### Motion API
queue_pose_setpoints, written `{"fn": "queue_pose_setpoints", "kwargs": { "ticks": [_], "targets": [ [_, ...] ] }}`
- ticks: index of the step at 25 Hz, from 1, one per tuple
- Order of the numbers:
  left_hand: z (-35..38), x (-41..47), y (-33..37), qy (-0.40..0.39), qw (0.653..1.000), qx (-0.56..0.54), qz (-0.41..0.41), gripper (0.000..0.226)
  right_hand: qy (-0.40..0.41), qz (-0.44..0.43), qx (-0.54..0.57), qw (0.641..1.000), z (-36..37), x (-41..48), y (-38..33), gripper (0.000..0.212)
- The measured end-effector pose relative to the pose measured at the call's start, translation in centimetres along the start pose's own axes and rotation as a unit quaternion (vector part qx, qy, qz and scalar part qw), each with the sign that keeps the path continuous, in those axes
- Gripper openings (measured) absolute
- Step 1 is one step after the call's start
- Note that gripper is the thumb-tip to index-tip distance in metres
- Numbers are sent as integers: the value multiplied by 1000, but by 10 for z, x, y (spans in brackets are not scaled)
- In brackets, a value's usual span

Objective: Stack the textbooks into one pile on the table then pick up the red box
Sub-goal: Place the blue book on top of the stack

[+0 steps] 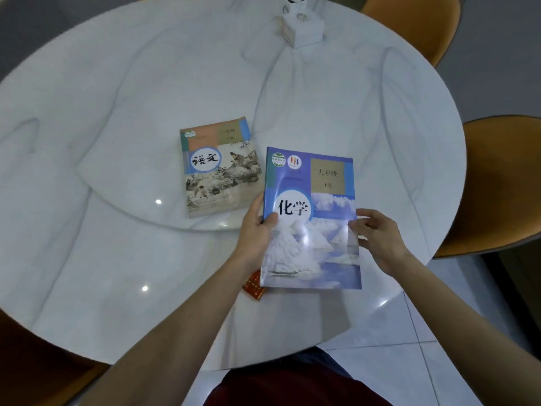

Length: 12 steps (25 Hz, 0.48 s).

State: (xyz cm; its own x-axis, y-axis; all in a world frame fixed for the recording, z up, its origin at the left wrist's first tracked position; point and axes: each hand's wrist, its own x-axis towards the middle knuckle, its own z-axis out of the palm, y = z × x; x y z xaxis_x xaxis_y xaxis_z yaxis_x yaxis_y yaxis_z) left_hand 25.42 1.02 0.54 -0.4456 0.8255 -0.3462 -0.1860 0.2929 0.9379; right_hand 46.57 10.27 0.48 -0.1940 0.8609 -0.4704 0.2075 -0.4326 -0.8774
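Note:
A blue chemistry textbook (313,200) with white mounds on its cover is held just above the round white table (117,112). My left hand (254,230) grips its left edge, thumb on the cover. My right hand (377,238) holds its right edge with the fingertips. A second textbook (219,168), with a bird painting on the cover, lies flat on the table's raised turntable, just left of the blue one. The red box (254,285) peeks out from under the blue book's lower left corner; most of it is hidden.
A white tissue box (303,27) stands at the table's far edge. Orange chairs (497,186) ring the table at right, far right and lower left. The circular turntable (123,171) fills the table's middle. Tiled floor shows at lower right.

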Motion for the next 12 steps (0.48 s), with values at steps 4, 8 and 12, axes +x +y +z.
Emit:
{"fn": "queue_pose_setpoints", "kwargs": {
  "ticks": [4, 8, 12],
  "targets": [
    [-32, 21, 30, 63, 998, -26, -12, 39, -43, -23, -3, 999, 43, 22, -39, 21],
    [-66, 47, 49, 114, 993, -30, -8, 39, -72, -31, -28, 997, 92, 49, -71, 15],
    [-100, 79, 62, 162, 987, 0, -7, 41, -96, -38, -56, 993, 138, 81, -98, 22]
  ]
}}
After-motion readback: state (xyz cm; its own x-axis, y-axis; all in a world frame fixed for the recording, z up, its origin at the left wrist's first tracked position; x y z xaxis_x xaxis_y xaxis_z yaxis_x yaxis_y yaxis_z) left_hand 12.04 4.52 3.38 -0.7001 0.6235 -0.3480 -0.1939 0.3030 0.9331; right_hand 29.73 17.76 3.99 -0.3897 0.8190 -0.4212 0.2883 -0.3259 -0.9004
